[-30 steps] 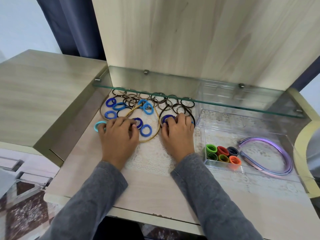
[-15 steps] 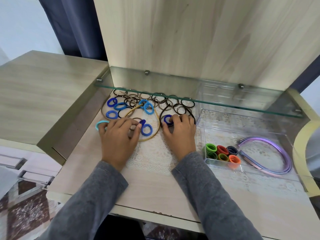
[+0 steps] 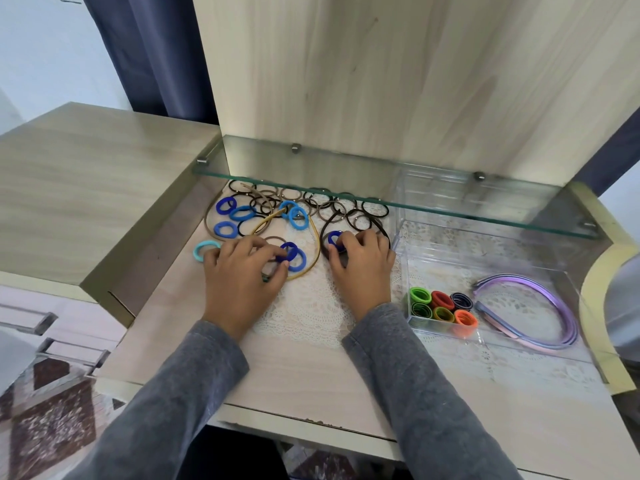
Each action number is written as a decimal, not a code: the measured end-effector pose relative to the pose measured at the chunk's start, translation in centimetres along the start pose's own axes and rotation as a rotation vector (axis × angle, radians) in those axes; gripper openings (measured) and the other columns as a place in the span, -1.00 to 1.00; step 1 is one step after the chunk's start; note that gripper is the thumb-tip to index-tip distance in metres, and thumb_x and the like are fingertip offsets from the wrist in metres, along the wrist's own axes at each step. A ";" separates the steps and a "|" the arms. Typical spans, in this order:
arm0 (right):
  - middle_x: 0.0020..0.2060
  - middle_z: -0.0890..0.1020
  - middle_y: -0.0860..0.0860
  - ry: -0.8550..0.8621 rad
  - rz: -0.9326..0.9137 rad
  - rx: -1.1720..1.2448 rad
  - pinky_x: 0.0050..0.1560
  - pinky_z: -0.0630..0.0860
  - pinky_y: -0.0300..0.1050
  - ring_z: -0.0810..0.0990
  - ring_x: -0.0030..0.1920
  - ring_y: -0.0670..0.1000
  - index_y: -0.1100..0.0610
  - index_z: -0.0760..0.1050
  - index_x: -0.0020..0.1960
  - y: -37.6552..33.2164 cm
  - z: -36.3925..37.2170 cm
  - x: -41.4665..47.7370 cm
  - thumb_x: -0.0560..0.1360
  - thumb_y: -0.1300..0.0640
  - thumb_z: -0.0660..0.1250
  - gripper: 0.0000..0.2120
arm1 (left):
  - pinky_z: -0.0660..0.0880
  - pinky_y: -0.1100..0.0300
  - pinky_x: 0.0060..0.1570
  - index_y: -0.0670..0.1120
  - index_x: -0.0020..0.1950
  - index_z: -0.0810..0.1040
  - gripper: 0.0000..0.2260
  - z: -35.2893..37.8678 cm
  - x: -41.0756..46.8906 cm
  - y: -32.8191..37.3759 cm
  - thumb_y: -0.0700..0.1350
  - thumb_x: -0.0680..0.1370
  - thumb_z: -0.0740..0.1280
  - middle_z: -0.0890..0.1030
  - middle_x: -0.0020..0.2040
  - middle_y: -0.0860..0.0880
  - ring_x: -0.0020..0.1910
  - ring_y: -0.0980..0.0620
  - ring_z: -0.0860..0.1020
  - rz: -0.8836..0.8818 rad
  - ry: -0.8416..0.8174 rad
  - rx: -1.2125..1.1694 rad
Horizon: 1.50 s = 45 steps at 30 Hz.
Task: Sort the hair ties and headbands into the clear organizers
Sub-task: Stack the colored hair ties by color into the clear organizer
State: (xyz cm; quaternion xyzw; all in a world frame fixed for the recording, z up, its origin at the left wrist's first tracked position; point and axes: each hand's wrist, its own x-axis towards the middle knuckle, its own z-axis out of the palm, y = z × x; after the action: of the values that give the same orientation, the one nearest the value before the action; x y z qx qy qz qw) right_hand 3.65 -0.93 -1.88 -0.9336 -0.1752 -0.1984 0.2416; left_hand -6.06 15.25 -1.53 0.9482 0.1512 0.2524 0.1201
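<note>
I judge this sort to be well under half done. In the small clear organizer on my right stand 6 rolled ties in green, red, navy, olive and orange, packed side by side. Just beside it, the large clear organizer holds a stack of purple headbands; I cannot count them.

Everything else lies loose on the worktop, under the glass shelf. That includes 3 headbands: a gold headband between my hands, a black headband around my right fingertips, and a brown headband at the far left. Several thick blue ties are scattered inside and around them, a teal tie touches my left little finger, and a row of thin black and brown elastics sits at the back.

My left hand has its fingers curled and pinches a dark blue tie inside the gold loop. My right hand curls its fingertips onto the other dark blue tie inside the black loop. Both ties are well apart from the organizers, so neither is sorted yet. By my reckoning the blue ties come next, then the elastics and the 3 loose headbands.
</note>
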 end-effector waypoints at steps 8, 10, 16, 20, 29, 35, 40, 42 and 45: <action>-0.02 0.53 0.08 0.000 -0.003 -0.003 0.05 0.32 0.05 0.43 0.06 0.15 0.07 0.57 0.03 0.0 -0.5 0.1 0.54 0.04 0.29 -0.85 | 0.28 -0.02 0.11 0.13 0.05 0.61 -0.89 -0.2 -0.2 0.2 0.05 0.57 0.33 0.62 0.05 0.13 0.10 0.00 0.52 0.033 0.068 -0.070; -0.03 0.53 0.08 0.012 -0.005 0.009 0.03 0.32 0.04 0.43 0.04 0.15 0.07 0.56 0.02 0.0 -0.4 0.0 0.53 0.06 0.30 -0.87 | 0.25 0.05 0.07 0.12 0.04 0.62 -0.86 -0.4 -0.5 0.1 0.07 0.56 0.30 0.60 0.03 0.14 0.07 0.04 0.52 0.097 0.096 -0.110; -0.01 0.56 0.06 0.082 -0.040 0.086 0.00 0.36 0.01 0.45 0.04 0.13 0.07 0.57 0.02 0.3 -0.6 -0.3 0.52 0.10 0.33 -0.89 | 0.43 0.06 -0.02 0.03 0.09 0.66 -0.87 -0.6 -1.3 -0.2 -0.08 0.55 0.42 0.59 0.04 0.06 0.02 0.02 0.57 0.420 -0.001 -0.276; 0.00 0.60 0.01 0.062 -0.092 0.256 0.02 0.40 0.00 0.43 0.06 0.08 0.07 0.60 0.03 0.6 -0.8 -1.1 0.53 0.12 0.34 -0.89 | 0.45 -0.01 -0.04 0.04 0.08 0.66 -0.87 -0.9 -1.6 -0.2 -0.06 0.55 0.41 0.59 0.06 0.08 0.01 0.04 0.58 0.468 -0.040 -0.299; 0.00 0.48 0.01 0.014 -0.083 0.348 0.03 0.25 -0.23 0.29 0.05 -0.05 0.06 0.60 0.04 1.8 -2.0 -2.5 0.54 0.13 0.35 -0.90 | 0.36 0.09 0.12 0.06 -0.07 0.65 -0.87 -1.2 -1.7 -0.2 -0.09 0.41 0.39 0.55 -0.01 0.14 0.01 0.10 0.53 0.475 -0.139 -0.297; -0.06 0.50 0.00 -0.014 -0.114 0.341 -0.02 0.29 -0.21 0.31 -0.01 -0.06 0.08 0.58 0.03 1.9 -1.5 -2.3 0.55 0.15 0.34 -0.91 | 0.32 0.10 0.15 0.09 -0.12 0.64 -0.87 -1.4 -1.7 -0.1 -0.04 0.38 0.35 0.54 -0.02 0.16 0.02 0.13 0.53 0.467 -0.183 -0.296; -0.06 0.54 0.00 -0.022 -0.223 0.346 0.06 0.23 -0.36 0.37 -0.01 -0.02 0.11 0.61 0.01 1.8 -2.2 -2.6 0.53 0.19 0.36 -0.92 | 0.29 0.13 0.19 0.12 -0.11 0.62 -0.87 -1.5 -1.7 0.0 -0.02 0.37 0.34 0.53 -0.02 0.20 0.05 0.16 0.52 0.442 -0.237 -0.295; -0.05 0.55 0.00 -0.039 -0.237 0.354 0.11 0.21 -0.42 0.40 0.00 0.00 0.13 0.60 0.01 1.7 -2.2 -2.8 0.52 0.21 0.37 -0.91 | 0.28 0.13 0.20 0.11 -0.08 0.61 -0.83 -1.5 -1.7 0.0 -0.02 0.36 0.32 0.54 -0.01 0.20 0.08 0.16 0.52 0.429 -0.235 -0.298; -0.04 0.55 0.01 -0.048 -0.252 0.352 0.10 0.24 -0.39 0.41 0.00 0.01 0.14 0.59 0.02 1.6 -2.3 -2.9 0.52 0.24 0.36 -0.90 | 0.29 0.11 0.19 0.07 -0.03 0.60 -0.76 -1.5 -1.6 0.0 -0.04 0.36 0.25 0.57 0.03 0.17 0.12 0.11 0.52 0.377 -0.158 -0.301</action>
State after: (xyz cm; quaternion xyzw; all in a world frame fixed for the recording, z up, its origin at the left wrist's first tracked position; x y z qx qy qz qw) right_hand 1.16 -4.08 -1.96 -0.8521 -0.3282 -0.1712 0.3700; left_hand -8.19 14.92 -1.00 0.9479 -0.0772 0.2150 0.2221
